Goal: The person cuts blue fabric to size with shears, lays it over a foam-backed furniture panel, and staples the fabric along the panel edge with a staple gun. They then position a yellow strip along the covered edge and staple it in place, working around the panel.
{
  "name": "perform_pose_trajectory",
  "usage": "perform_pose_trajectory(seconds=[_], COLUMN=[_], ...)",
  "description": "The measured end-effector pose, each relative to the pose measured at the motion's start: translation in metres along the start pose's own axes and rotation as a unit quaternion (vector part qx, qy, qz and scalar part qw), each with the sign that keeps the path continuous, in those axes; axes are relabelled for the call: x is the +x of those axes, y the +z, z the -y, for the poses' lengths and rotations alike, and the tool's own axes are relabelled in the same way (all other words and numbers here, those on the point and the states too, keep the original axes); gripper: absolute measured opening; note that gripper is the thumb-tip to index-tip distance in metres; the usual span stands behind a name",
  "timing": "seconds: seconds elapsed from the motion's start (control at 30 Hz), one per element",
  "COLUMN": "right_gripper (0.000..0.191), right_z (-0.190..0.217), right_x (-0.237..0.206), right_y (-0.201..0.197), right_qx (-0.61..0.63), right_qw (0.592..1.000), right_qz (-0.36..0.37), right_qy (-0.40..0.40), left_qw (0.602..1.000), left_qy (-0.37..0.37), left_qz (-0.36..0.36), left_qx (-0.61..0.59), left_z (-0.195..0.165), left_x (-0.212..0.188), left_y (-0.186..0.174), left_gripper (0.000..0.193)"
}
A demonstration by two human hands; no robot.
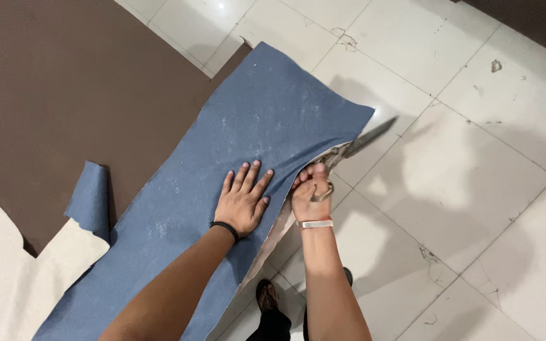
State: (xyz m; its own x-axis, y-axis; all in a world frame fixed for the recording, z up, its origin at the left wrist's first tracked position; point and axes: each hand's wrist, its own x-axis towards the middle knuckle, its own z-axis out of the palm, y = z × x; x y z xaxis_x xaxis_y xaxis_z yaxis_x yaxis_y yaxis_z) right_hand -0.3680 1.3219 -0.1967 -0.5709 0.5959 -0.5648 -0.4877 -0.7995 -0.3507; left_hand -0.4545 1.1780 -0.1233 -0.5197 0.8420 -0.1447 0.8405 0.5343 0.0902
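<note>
Down on the floor, the blue sheet [222, 189] lies spread across the white tiles [475, 189], its left part overlapping a brown sheet [64, 95] and its lower left end lying by a cream sheet [1, 271]. It looks to me like a thin, soft felt or leatherette with a pale backing: light, floppy, prone to curling, as the folded-up flap [93, 196] at its left edge shows. I judge it will buckle or slide on the smooth tile unless it is pinned flat close to the cut, so the best hold is a flat palm just beside the cutting line rather than a pinch at the edge.

My left hand [242, 201] does just that: fully open, fingers spread, pressed flat on the blue surface near its right edge, holding nothing. My right hand [311, 196] is just beside it, curled closed through the handles of the scissors [355, 145], whose blades point up and to the right along the sheet's right edge, where the material lifts and shows its pale underside. The blade tips are blurred. Below my arms I can see my sandalled foot [265, 293] on the tiles.
</note>
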Motion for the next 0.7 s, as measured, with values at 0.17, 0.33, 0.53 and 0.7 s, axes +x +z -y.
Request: perform_pose_trajectory(seconds=[0.17, 0.33, 0.53, 0.7], right_gripper=[0.037, 0.030, 0.026, 0.044], right_z=[0.021, 0.057, 0.106, 0.109], right_x=[0.017, 0.033, -0.017, -0.120], right_y=[0.014, 0.032, 0.030, 0.009], right_qx=[-0.065, -0.065, -0.116, -0.271], right_qw=[0.998, 0.998, 0.991, 0.955], right_qz=[-0.017, -0.004, 0.041, 0.120], right_qy=[0.020, -0.012, -0.045, -0.018], left_qw=[1.000, 0.999, 0.998, 0.984], left_qy=[-0.007, -0.018, -0.027, -0.071], left_qz=[0.018, 0.036, 0.028, -0.052], left_qx=[0.008, -0.013, -0.056, -0.156], left_z=[0.002, 0.003, 0.014, 0.015], left_x=[0.006, 0.005, -0.010, -0.070], left_y=[-0.011, -0.017, -0.029, -0.058], left_gripper=[0.063, 0.062, 0.062, 0.065])
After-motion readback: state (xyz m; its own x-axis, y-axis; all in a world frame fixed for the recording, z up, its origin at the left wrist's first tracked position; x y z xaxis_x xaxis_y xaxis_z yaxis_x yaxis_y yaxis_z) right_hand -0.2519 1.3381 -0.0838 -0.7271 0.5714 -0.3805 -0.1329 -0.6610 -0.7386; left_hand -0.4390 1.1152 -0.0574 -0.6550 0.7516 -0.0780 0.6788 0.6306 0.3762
